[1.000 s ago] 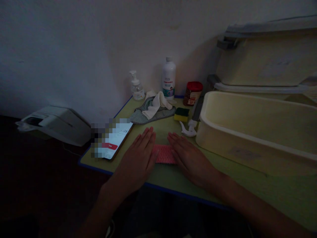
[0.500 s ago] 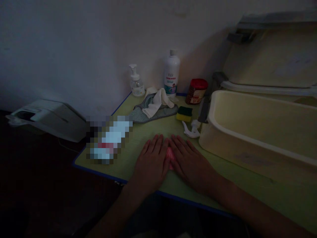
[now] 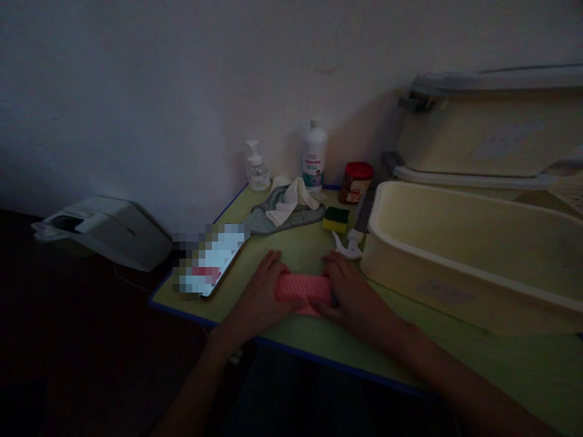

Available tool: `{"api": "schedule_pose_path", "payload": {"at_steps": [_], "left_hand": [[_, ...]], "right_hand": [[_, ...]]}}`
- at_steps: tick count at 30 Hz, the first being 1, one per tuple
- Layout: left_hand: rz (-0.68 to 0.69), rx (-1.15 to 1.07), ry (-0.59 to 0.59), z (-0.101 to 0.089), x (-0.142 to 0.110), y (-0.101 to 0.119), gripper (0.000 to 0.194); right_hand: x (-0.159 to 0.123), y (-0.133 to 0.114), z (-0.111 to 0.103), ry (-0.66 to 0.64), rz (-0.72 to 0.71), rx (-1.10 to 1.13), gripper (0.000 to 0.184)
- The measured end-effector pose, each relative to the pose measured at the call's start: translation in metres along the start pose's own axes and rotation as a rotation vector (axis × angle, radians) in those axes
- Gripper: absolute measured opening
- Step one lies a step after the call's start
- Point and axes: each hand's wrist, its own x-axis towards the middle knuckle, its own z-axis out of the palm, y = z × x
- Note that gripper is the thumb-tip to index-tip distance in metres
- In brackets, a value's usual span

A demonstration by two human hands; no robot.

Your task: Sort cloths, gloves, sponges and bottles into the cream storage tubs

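And they part! Flat and together half a second ago, left hand (image 3: pixel 262 295) and right hand (image 3: pixel 354 293) now pinch opposite ends of the folded pink cloth (image 3: pixel 303 287) between thumbs and fingers, low on the surface (image 3: pixel 298 332); pressing apparently yields to gripping.

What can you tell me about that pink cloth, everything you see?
The pink cloth looks textile, with a zigzag texture, and seems folded or rolled into a compact bundle. A dark edging shows at its right end. It lies crosswise at the table, its ends held by the left hand and right hand, thumbs along the near side.
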Motion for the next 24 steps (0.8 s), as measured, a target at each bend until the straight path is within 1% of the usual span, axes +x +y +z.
{"api": "schedule_pose_path", "payload": {"at_steps": [2, 4, 7, 9, 10, 12, 15, 17, 18, 20, 22, 24], "left_hand": [[-0.007, -0.074, -0.004, -0.006, 0.001, -0.003, 0.038], [-0.035, -0.143, 0.003, -0.010, 0.000, -0.005, 0.040], [-0.099, -0.275, -0.019, -0.016, -0.001, -0.005, 0.034], [-0.135, -0.371, -0.042, -0.019, -0.002, -0.004, 0.029], [-0.153, -0.406, -0.051, -0.020, -0.002, -0.003, 0.027], [-0.181, -0.443, -0.067, -0.021, -0.002, -0.001, 0.023], [-0.165, -0.435, -0.088, -0.021, -0.001, 0.001, 0.019], [-0.153, -0.414, -0.107, -0.020, -0.001, 0.002, 0.017], [-0.155, -0.405, -0.114, -0.020, -0.001, 0.003, 0.018], [-0.168, -0.400, -0.120, -0.020, -0.002, 0.002, 0.017], [-0.169, -0.423, -0.123, -0.021, -0.003, -0.001, 0.018], [-0.140, -0.490, -0.115, -0.023, -0.002, -0.002, 0.021]], "right_hand": [[0.001, -0.004, -0.005, -0.016, 0.038, 0.064, 0.023], [0.001, -0.006, -0.008, -0.055, 0.086, 0.132, 0.025], [-0.001, -0.006, -0.012, -0.126, 0.127, 0.287, 0.028], [-0.002, -0.005, -0.016, -0.139, 0.113, 0.395, 0.029], [-0.002, -0.005, -0.018, -0.130, 0.098, 0.438, 0.029], [-0.002, -0.005, -0.023, -0.063, 0.076, 0.503, 0.028], [0.000, -0.008, -0.028, 0.130, 0.071, 0.613, 0.021], [0.000, -0.010, -0.029, 0.230, 0.053, 0.720, 0.016], [0.000, -0.011, -0.030, 0.246, 0.040, 0.765, 0.014], [-0.002, -0.015, -0.033, 0.220, 0.025, 0.783, 0.013], [-0.006, -0.020, -0.042, 0.161, 0.019, 0.708, 0.014], [-0.013, -0.024, -0.059, 0.126, 0.009, 0.603, 0.015]]}}
